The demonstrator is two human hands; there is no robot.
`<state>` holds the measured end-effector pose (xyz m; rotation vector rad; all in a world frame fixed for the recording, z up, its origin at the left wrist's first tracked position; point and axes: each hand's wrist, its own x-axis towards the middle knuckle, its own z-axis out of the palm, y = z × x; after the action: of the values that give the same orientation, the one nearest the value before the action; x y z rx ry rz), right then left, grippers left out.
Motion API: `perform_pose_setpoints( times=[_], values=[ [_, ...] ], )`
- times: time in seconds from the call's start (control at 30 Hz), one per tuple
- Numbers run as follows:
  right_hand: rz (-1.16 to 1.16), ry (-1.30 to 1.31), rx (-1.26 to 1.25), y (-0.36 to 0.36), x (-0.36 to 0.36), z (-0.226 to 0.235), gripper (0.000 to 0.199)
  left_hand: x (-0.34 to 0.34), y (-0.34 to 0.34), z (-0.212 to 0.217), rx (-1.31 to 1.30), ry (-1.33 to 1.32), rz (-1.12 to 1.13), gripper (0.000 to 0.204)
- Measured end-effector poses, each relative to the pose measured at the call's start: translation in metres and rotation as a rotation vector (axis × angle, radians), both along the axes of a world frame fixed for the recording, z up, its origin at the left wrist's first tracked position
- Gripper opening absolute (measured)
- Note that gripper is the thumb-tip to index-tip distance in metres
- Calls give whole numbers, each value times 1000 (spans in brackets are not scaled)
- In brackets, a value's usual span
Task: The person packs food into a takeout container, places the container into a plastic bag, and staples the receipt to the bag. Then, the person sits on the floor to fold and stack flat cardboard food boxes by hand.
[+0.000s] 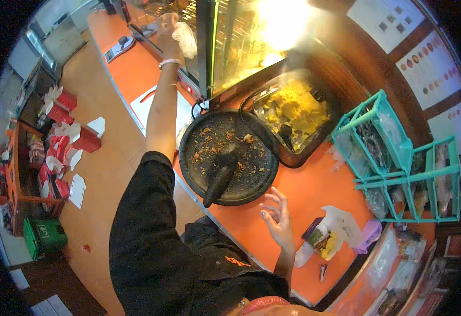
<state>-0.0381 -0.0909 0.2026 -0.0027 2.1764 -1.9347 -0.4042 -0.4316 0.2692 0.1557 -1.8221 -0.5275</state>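
Note:
My left hand (168,32) is stretched to the far left, beside a lit glass case. Its fingers look closed on a crumpled pale piece of thin plastic (186,40); exactly what it is stays unclear. My right hand (279,221) is over the orange counter (304,181), fingers apart and holding nothing. Between my arms stands a wide dark stone mortar (196,184), smeared with orange-red bits. A stone pestle (221,179) leans in it, handle toward me. Right of my right hand sits an open carton (341,224) with yellow and brown food inside.
Behind the mortar is a clear tray (264,108) of yellow crumbly food (299,105) with black-handled utensils. Teal baskets (383,176) of wrapped goods stand right. The glass case (235,58) glows behind. A scale (120,48) lies far left; red cartons (59,142) fill a left shelf.

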Motion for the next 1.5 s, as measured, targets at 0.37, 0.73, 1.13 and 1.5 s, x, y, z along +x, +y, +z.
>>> perform_pose_setpoints(
  times=[0.37, 0.73, 1.13, 1.5],
  values=[
    [42, -121, -124, 6, 38, -12, 51, 0, -4, -9, 40, 15, -188, 39],
    [-354, 33, -116, 94, 105, -58, 48, 130, 97, -2, 89, 232, -436, 43],
    [-722, 42, 1126, 403, 129, -105, 50, 278, 446, -122, -293, -401, -1491, 58],
    [-657, 118, 664, 373, 188, -127, 17, 385, 496, -186, -470, -850, -1393, 35]
  ],
)
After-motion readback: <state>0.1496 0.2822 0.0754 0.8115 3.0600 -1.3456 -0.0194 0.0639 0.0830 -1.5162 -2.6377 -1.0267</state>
